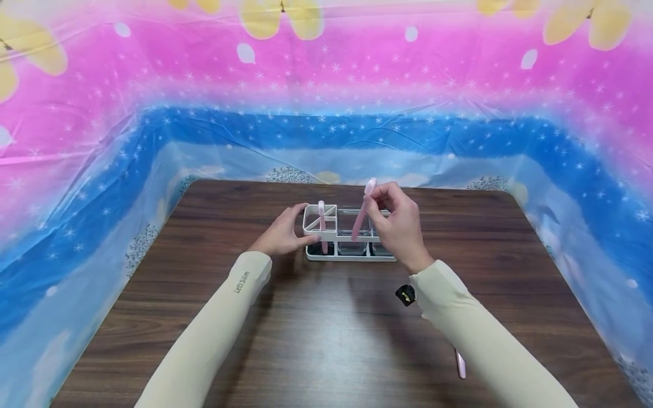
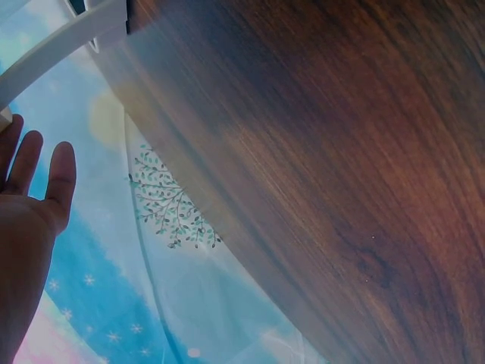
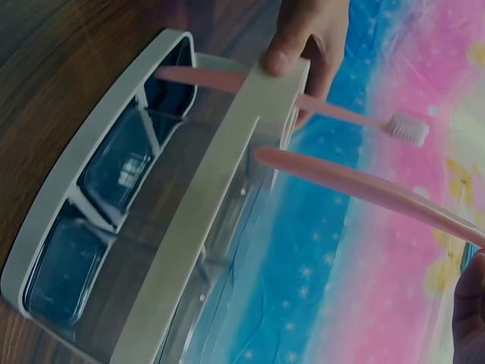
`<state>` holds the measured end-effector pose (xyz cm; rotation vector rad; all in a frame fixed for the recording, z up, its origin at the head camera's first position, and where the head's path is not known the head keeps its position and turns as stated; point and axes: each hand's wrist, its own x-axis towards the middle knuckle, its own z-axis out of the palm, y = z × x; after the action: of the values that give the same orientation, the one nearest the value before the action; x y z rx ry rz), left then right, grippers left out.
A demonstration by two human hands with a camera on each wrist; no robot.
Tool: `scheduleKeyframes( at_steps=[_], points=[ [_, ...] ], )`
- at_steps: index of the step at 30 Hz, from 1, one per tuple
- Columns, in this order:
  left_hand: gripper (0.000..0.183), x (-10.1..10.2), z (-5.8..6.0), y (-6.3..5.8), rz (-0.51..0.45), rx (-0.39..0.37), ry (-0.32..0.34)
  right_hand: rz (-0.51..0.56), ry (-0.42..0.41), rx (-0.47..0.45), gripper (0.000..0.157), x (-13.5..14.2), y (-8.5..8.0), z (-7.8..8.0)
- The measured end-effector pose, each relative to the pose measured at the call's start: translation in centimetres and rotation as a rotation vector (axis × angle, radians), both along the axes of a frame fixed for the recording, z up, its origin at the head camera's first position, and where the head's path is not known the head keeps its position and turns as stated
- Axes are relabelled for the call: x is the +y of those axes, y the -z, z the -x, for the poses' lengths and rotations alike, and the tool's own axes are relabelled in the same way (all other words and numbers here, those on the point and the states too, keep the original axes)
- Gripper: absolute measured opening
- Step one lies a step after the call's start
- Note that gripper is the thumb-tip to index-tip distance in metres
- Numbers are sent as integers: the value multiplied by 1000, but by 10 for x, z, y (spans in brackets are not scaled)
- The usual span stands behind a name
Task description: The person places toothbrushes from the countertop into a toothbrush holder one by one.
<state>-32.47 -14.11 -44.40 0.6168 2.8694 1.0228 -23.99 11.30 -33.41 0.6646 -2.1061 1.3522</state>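
A white toothbrush holder (image 1: 352,258) with clear cups stands on the table. One pink toothbrush (image 1: 322,218) is upright in its divided left compartment, bristle head up. My left hand (image 1: 282,233) grips the holder's left end; in the right wrist view its thumb rests on the white upper frame (image 3: 204,197). Over the middle cup, my right hand (image 1: 400,224) pinches a second pink toothbrush (image 1: 360,222) near its head. This brush tilts with its handle end down, and the right wrist view shows that end (image 3: 276,158) close to the upper frame. The right hand hides part of the holder's right side.
Another pink handle (image 1: 461,364) lies on the wooden table (image 1: 316,340), partly covered by the right sleeve (image 1: 474,317). A small black object (image 1: 406,294) sits at the right wrist. Patterned cloth (image 1: 326,136) stands behind the table and along both sides.
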Motion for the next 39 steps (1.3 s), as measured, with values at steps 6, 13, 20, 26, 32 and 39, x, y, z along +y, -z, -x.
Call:
scheduleKeyframes(
  at_steps=[6,13,20,26,32,39],
  points=[
    [93,1,0,-1,8,-10,-9,12,-14,8,7,-4,19,18],
    [91,2,-1,-1,10,-12,-9,50,-20,27,7,-14,23,19],
    [91,3,2,-1,17,9,-10,110,-51,96,5,-24,22,22],
    [90,2,2,0,23,21,-1,132,-39,106,7,-34,17,19],
    [91,2,2,0,24,12,-14,124,-48,108,8,-44,8,10],
    [89,1,1,0,17,19,-16,98,-58,56,7,-44,36,34]
  ],
)
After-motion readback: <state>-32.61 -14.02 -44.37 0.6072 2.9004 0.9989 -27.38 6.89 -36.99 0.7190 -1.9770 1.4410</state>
